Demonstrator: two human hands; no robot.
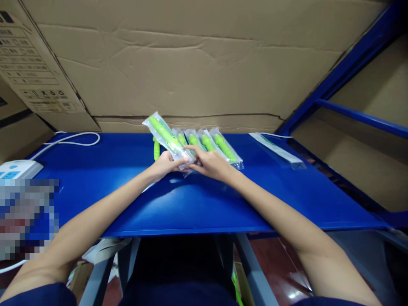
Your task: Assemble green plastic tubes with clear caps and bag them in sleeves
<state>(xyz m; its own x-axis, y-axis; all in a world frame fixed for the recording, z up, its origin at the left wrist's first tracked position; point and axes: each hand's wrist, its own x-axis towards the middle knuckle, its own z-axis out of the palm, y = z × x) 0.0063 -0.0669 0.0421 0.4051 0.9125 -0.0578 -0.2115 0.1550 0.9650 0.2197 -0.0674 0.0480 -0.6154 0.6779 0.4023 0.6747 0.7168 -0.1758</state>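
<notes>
green packet point(163, 131) gripped by left hand point(165, 163), right hand point(213, 163) | packet row point(225, 148) beyond right hand could be knocked by rightward swing

bagged item point(162, 131): lime green | tabletop point(191, 208): blue | cardboard point(197, 80): brown | power strip point(24, 166): white

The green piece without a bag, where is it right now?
In the head view, the bare green piece lies left of centre on the blue table, just beyond the left hand and left of the row of bags.
</notes>
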